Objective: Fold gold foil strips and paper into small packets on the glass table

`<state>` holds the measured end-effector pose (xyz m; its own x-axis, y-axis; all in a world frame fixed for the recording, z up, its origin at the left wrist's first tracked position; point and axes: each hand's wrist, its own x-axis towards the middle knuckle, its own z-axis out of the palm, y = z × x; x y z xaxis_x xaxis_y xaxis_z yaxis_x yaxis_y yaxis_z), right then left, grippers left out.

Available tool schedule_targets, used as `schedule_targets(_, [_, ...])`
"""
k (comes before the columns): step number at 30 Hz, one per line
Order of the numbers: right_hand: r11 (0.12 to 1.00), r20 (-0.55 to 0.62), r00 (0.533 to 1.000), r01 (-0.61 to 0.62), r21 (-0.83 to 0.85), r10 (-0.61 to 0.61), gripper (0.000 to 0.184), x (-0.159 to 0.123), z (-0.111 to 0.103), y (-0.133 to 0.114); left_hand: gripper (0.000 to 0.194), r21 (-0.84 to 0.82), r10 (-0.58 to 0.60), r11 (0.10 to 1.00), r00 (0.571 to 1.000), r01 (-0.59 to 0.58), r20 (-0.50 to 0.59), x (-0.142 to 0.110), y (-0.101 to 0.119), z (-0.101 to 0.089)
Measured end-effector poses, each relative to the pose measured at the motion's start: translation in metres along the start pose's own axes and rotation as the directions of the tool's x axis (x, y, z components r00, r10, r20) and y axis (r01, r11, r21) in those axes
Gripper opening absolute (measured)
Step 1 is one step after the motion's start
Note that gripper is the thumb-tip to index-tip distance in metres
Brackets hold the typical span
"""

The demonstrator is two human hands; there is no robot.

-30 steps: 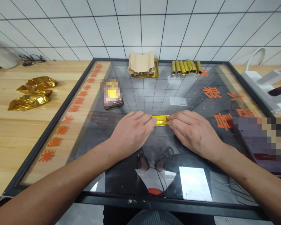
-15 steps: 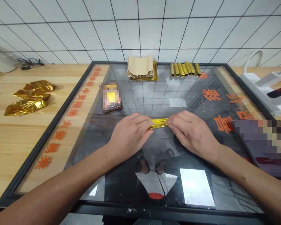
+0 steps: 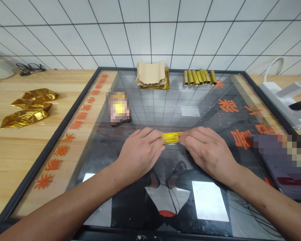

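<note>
A narrow strip of gold foil paper (image 3: 172, 137), creased lengthwise, stretches between my two hands just over the glass tabletop. Its left end is pinched by my left hand (image 3: 144, 147), fingers closed. The right end sits between the closed fingers of my right hand (image 3: 208, 147). Both ends of the foil are hidden under the fingers. Farther back lie several gold paper rolls (image 3: 199, 77) in a row, and left of them a stack of brown paper sheets (image 3: 152, 74) with gold showing beneath.
Three folded gold foil shapes (image 3: 25, 117) rest on the wooden table (image 3: 5, 147) at left. A blurred small pack (image 3: 119, 108) lies on the glass. At right are a phone-like dark slab (image 3: 273, 167) and a white power strip (image 3: 278, 97). Eyeglasses (image 3: 31, 68) lie back left.
The view has tilted slightly, so everything sits a little lower. Both hands keep hold of the gold foil paper, which looks slightly flatter and more even between them.
</note>
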<state>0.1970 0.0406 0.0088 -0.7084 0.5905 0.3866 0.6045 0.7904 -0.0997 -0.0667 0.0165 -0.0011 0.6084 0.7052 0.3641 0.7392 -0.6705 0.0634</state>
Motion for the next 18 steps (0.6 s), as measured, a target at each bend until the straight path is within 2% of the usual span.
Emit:
schedule_targets(5, [0.997,-0.035,0.997,-0.060,0.054,0.062,0.015,0.002,0.003,0.000,0.026,-0.055,-0.052,0.997,0.997,0.049,-0.052,0.002,0.000,0.001])
schedule_targets(12, [0.927,-0.011,0.977,-0.198,0.317,0.212,0.017,0.010,0.003,0.003,0.025,-0.197,-0.173,0.967,0.984,0.161,-0.047,0.005,0.000,0.002])
schedule_targets(18, [0.915,-0.026,0.971,-0.217,0.341,0.240,0.013,0.013,0.001,0.002,0.018,-0.280,-0.205,0.942,0.978,0.187,-0.037,0.007,-0.001,0.000])
